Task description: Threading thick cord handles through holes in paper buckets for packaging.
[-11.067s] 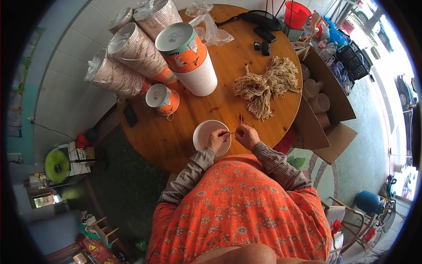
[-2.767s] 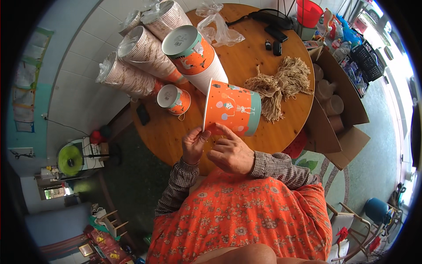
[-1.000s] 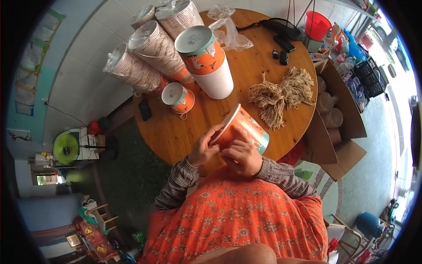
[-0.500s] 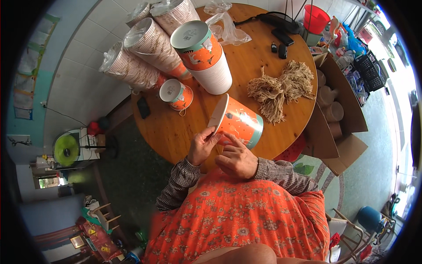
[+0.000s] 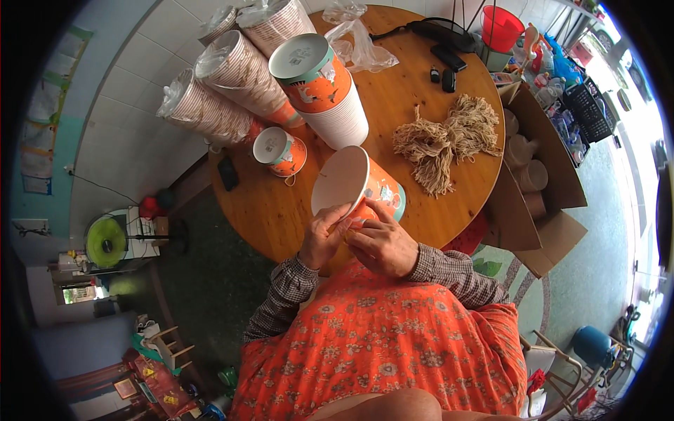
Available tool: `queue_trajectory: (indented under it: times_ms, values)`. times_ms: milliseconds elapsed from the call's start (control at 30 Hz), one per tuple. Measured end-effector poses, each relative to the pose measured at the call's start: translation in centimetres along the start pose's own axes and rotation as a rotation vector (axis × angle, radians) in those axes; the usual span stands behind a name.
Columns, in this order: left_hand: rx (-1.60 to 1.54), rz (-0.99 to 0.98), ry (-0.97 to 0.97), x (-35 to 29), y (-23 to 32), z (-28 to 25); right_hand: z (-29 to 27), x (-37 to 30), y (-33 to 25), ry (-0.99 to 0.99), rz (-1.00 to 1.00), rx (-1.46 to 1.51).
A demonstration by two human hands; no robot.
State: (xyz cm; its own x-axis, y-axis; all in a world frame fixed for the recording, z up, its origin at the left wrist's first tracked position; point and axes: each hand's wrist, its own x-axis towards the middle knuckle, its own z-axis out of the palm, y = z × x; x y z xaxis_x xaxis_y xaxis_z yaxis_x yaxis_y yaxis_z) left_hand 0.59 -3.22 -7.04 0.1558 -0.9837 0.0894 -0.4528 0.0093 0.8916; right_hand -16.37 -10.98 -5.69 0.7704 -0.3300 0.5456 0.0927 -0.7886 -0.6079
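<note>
A large orange paper bucket (image 5: 386,196) with a teal band at its base lies tipped at the table's near side, its white inside showing. My left hand (image 5: 324,236) is closed at the lower rim, thumb and fingers pinched together. Right beside it, my right hand (image 5: 385,247) has its fingers bent against the bucket's outer wall near the rim. Both hands' fingertips meet there; a thin pale strand seems to show between them, too small to be sure. A smaller orange paper bucket (image 5: 286,161) with a string loop stands upside down to the left.
On the round wooden table (image 5: 421,224) stand a tall stack of white buckets (image 5: 338,116) topped by an orange one, several bagged cup stacks (image 5: 235,74) and a bundle of beige strings (image 5: 449,140). An open cardboard box (image 5: 554,203) holding cups sits at the right.
The bucket has turned and shifted left, so its white inside shows more. My right hand's fingers have moved closer to the rim, beside my left fingertips.
</note>
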Motion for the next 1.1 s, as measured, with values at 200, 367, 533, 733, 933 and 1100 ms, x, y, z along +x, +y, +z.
queue_trajectory:
  times_ms: [200,367,533,733,933,1100]
  values:
    - [0.256,0.184,0.055,0.5,1.2,-0.2,0.2,-0.1,-0.1,-0.037,0.002,-0.001]
    - [0.35,0.26,0.075,0.5,1.3,0.1,0.7,-0.2,0.0,0.034,-0.028,0.005]
    - [0.32,0.239,0.074,0.4,1.0,0.1,0.5,-0.1,-0.3,0.002,-0.016,-0.011]
    - [0.134,0.088,0.082,0.2,0.5,0.3,1.0,-0.6,-0.4,0.023,-0.012,0.016]
    - [0.186,0.135,0.088,0.2,0.4,0.3,0.7,-0.1,-0.3,0.052,-0.018,0.009]
    - [0.343,0.194,0.084,0.3,0.5,0.1,0.3,0.0,-0.1,0.007,-0.01,-0.001]
